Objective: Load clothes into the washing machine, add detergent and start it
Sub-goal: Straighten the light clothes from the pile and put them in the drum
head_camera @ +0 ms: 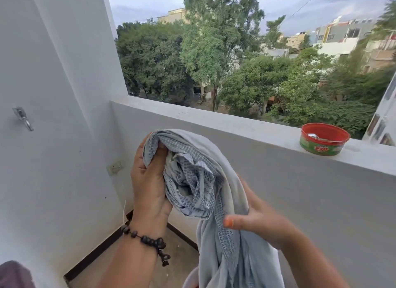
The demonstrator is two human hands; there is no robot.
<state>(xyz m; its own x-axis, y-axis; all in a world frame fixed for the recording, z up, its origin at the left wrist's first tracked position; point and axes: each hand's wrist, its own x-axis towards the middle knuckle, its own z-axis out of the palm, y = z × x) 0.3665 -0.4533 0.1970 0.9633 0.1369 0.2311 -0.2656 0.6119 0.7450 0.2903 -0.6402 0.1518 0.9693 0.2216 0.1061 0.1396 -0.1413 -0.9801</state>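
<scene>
While left hand [147, 180] grips cloth [205, 180], right hand [257, 221] pinches.

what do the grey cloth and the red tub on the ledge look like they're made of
Grey cloth: thin, soft woven fabric, likely cotton; matte, crumpling into fine folds, with printed blue dashes.
Red tub: looks like glossy plastic; shiny rim, printed green label.

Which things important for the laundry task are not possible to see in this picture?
- Washing machine: not in the head view at all.
- Grey garment: lower end cut off by the bottom edge.
- Right hand: fingers hidden behind the cloth.
- Left hand: fingertips buried in folds.
- Red tub on the ledge: contents unclear.
</scene>
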